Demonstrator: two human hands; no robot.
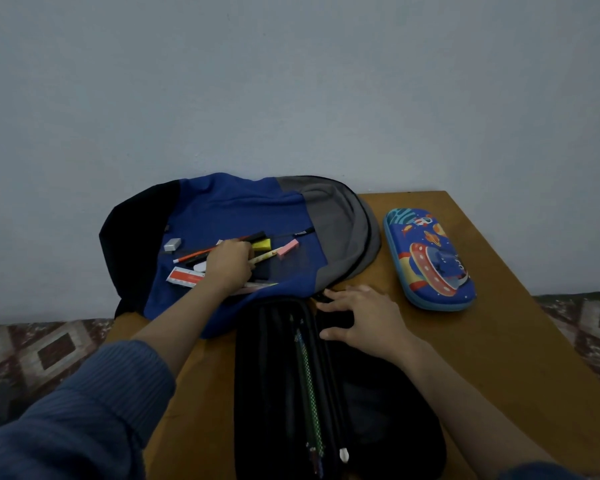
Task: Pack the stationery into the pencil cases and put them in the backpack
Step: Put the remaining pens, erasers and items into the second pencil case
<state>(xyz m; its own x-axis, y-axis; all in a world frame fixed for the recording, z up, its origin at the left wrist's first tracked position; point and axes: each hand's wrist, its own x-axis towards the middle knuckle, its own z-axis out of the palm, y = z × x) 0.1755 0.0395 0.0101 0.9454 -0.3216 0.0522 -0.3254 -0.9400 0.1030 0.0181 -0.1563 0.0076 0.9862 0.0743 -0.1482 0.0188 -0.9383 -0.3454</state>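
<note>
Pencil [269, 254] pinched in left hand [227, 263] grip atop backpack [222, 209]; right hand [364, 317] spread on black case [278, 375]

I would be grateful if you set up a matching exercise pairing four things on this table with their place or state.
Things:
1. black pencil case
2. rocket pencil case
3. pink eraser
4. right hand

Place or state:
A. closed, on the bare table
B. lying on the backpack
C. open, pencils inside
D. fingers spread, resting on the black case's far end

Pairs: 1-C, 2-A, 3-B, 4-D.
</note>
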